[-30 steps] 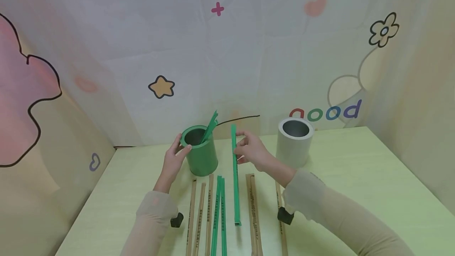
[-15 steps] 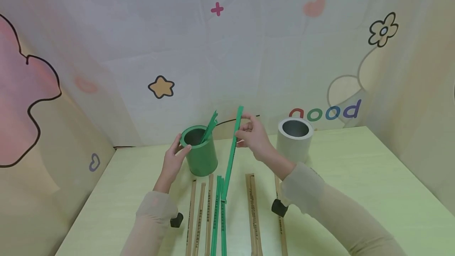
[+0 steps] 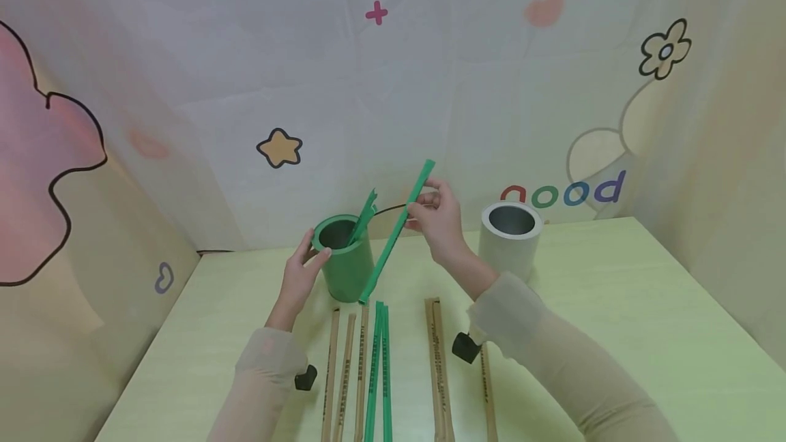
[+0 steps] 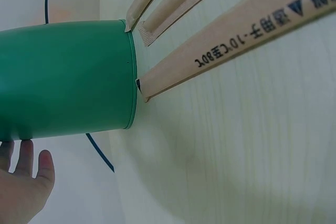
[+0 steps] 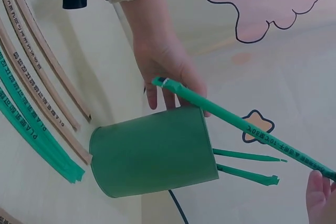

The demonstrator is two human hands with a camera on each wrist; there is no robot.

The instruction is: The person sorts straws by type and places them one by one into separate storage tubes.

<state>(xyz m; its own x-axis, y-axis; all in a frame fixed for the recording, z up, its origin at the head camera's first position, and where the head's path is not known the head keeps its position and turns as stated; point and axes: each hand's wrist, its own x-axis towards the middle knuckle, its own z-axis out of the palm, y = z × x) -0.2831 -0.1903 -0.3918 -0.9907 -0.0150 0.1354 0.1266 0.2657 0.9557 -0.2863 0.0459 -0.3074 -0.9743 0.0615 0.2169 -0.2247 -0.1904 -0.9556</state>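
Observation:
A green cylindrical holder (image 3: 348, 271) stands upright with wrapped green straws (image 3: 364, 215) leaning inside it. My left hand (image 3: 299, 278) grips its rim from the left, thumb at the front and fingers on the far side. To the right of the holder, my right hand (image 3: 437, 217) pinches another wrapped green straw (image 3: 393, 237) near its upper part. That straw is tilted in the air, its lower end beside the holder's base in the head view. The right wrist view shows the printed straw (image 5: 241, 124) crossing in front of the holder's mouth.
A white holder (image 3: 510, 244) with a dark inside stands at the right. Several brown wrapped straws (image 3: 438, 367) and two green ones (image 3: 385, 374) lie on the pale table (image 3: 614, 333). A printed cloth (image 3: 405, 108) hangs behind.
My right hand has raised the green straw off the table area and tilted it, its lower end swinging left toward the green holder. The left hand has stayed on the rim.

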